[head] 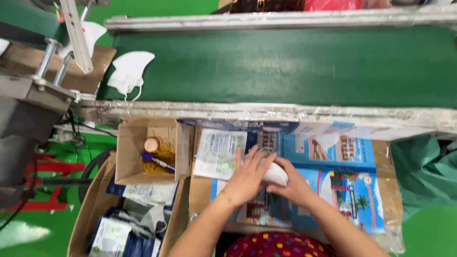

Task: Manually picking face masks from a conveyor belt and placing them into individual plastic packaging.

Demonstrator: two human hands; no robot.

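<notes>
We count two hands at work: the left hand (247,173) lies flat, its fingers (254,154) spread over one white folded face mask (276,175), while the right hand (293,183) cups the same mask from the side, its fingers curled beneath it; whether they pinch it, we cannot tell. One clear printed plastic pouch (216,154) lies just beside the left hand. The mask is pale, smooth and mostly covered. A second white face mask (128,70) rests at the left end of the green conveyor belt (285,64). One small open cardboard box (145,152) holds one blue pen (157,162), one round peach-coloured cap and a tangle of yellow rubber bands. One larger cardboard carton (90,209) below it holds packaged pouches. The surface (347,181) is cardboard covered with blue printed sheets; the floor (428,233) is green.
</notes>
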